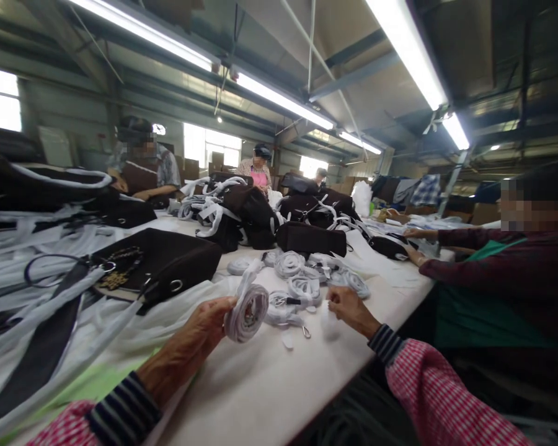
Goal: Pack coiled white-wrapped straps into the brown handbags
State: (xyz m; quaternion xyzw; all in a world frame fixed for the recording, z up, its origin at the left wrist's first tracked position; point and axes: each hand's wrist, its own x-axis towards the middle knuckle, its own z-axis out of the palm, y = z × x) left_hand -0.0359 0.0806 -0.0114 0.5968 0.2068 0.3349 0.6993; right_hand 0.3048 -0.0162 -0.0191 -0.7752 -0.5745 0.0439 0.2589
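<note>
My left hand (199,331) grips a coiled strap (246,313) wrapped in thin white material, its loose end sticking up. To the right, my right hand (353,310) has its fingers pinched on a small piece of white wrapping (328,319), which hangs below the fingertips and is partly blurred. Between the two hands, a metal snap hook (305,332) and a white scrap (287,339) lie on the table (242,390). Just beyond them sit several more wrapped strap coils (290,264), some with dark ends showing.
A dark bag (162,260) with a chain and ring lies at the left. More dark bags (311,238) with white-wrapped handles are heaped farther back. A co-worker in a green apron (483,310) reaches onto the table at the right. Other people stand behind the heap.
</note>
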